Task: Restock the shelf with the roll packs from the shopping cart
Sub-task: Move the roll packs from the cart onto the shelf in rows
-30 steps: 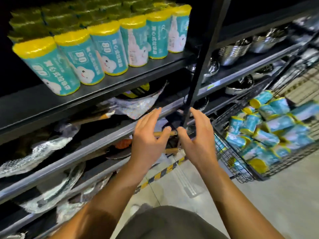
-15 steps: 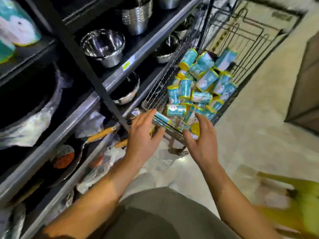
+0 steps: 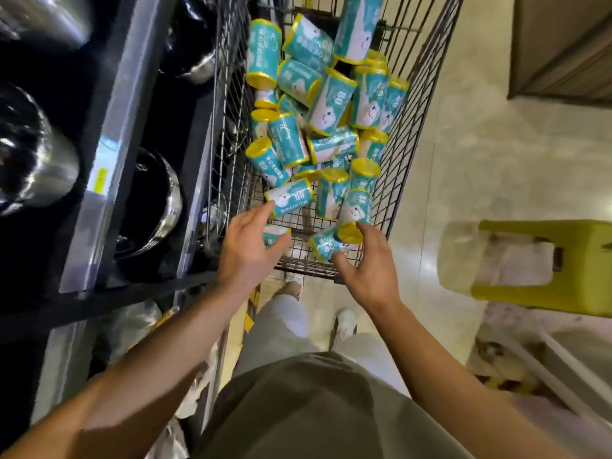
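A wire shopping cart (image 3: 395, 180) stands straight ahead, holding several teal roll packs with yellow ends (image 3: 326, 104) in a loose heap. My left hand (image 3: 246, 250) hovers over the cart's near left corner, fingers spread, just above a small pack (image 3: 276, 233). My right hand (image 3: 367, 260) reaches over the near rim beside an upright pack (image 3: 352, 213) and a lying pack (image 3: 324, 245), fingers loosely spread. Neither hand holds anything.
A dark shelf unit (image 3: 109, 167) with steel bowls and pots (image 3: 36, 154) runs along the left, close to the cart. A yellow-green stool (image 3: 543, 266) stands on the pale floor to the right. My legs and white shoes (image 3: 344, 323) are below the cart.
My view swung from the shelf with stocked packs to look down into the cart. Both hands moved from the shelf post to the cart's near end, still empty.
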`<state>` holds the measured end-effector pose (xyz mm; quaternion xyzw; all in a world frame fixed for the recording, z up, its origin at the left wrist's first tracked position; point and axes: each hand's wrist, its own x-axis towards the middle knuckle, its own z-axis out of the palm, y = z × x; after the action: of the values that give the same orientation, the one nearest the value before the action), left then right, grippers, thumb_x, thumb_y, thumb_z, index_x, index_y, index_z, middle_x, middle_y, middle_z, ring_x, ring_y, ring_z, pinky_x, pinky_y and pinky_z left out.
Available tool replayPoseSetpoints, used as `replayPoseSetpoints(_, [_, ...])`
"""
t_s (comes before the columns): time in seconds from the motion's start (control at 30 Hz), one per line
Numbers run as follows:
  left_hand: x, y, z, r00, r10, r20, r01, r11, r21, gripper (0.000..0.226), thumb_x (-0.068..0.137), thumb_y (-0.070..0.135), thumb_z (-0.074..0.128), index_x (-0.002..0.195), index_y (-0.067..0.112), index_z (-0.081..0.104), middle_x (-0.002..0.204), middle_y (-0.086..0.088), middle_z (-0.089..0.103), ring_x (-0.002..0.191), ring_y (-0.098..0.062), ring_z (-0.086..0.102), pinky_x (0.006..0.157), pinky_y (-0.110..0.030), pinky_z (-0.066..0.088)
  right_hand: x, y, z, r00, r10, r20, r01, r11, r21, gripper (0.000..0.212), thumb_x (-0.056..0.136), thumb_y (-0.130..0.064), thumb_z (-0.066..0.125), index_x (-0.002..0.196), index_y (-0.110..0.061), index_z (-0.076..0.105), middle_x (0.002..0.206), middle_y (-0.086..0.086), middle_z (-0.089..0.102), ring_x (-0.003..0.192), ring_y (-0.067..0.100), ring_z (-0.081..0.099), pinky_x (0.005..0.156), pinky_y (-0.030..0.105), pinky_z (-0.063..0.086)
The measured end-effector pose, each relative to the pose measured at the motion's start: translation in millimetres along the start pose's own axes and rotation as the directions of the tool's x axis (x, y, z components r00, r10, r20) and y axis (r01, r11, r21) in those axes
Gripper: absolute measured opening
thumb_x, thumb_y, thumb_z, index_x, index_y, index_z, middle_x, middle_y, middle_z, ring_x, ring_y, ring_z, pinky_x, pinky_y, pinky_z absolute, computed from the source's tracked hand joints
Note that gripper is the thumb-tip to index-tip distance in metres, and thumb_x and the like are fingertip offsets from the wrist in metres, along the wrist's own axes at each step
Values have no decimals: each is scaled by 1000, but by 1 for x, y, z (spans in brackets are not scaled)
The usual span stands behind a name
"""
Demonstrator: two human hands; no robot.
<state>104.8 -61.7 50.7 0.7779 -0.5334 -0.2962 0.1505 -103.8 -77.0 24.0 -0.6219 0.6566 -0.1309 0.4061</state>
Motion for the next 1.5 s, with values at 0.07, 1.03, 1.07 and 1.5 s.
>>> replayPoseSetpoints(0.07, [32,-11,4,997,21,76,-22,1000,16,63,86,24,74,144,13,51,133,-12,61,125,-31,49,103,-37,37,21,-1,14,998,70,8,-69,997,-24,67,85,-29,73,143,-7,47,139,13,52,128,30,48,109,41,41])
replayPoseSetpoints(1.03, [163,-114,133,772,-212,599,-129,871,474,67,73,43,80,132,31,50,128,-2,59,118,-33,51,98,-51,40,145,48,93,873,442,-205,-474,869,-141,66,88,-21,69,148,-10,45,151,9,46,141,25,39,120,34,27])
replayPoseSetpoints(1.07, [164,-105,126,791,-200,578,-90,897,433,70,67,54,81,126,29,53,122,-2,61,113,-32,54,95,-48,44,142,43,89,871,448,-204,-474,874,-105,66,85,-21,73,146,-10,47,145,8,53,135,24,47,115,33,35])
replayPoseSetpoints(1.5, [133,-8,14,696,-398,598,714,293,-636,24,86,45,72,101,27,67,93,7,76,78,-14,74,69,-35,59,69,-39,19,855,464,230,-367,230,902,50,86,2,65,135,4,54,126,20,67,112,34,65,93,41,55])
